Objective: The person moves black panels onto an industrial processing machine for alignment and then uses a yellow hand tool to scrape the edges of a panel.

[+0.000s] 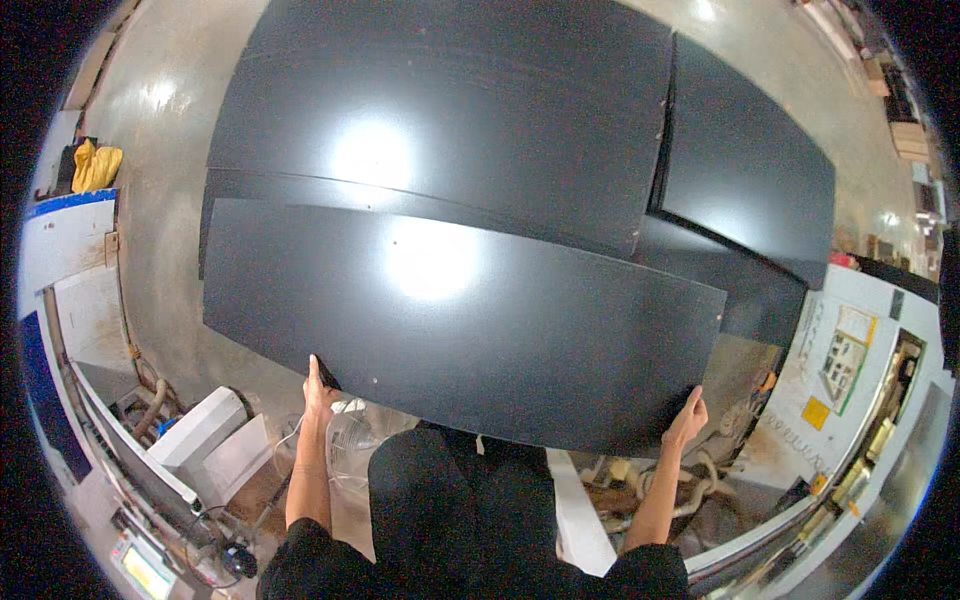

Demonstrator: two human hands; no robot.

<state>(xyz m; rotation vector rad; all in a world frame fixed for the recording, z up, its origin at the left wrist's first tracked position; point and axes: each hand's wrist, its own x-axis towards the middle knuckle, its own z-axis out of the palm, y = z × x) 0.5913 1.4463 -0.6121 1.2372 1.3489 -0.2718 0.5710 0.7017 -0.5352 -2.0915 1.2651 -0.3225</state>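
Held out in front of me is a long black rectangular panel [450, 330], tilted a little, its right end lower in view. My left hand [318, 390] grips its near edge, thumb on top and the other fingers hidden beneath. At the panel's right end, my right hand [686, 420] is closed on the corner, fingers partly out of sight. Past it lies a large black board [460, 110], partly covered by the panel. Small pale marks or holes show near the panel's edges.
Another black board [750, 170] lies at the far right, with a dark gap beside it. White machine housings stand at left [85, 240] and right [850, 370]. A yellow cloth-like item [97, 165] sits at the far left. Hoses [690, 485] lie low at the right.
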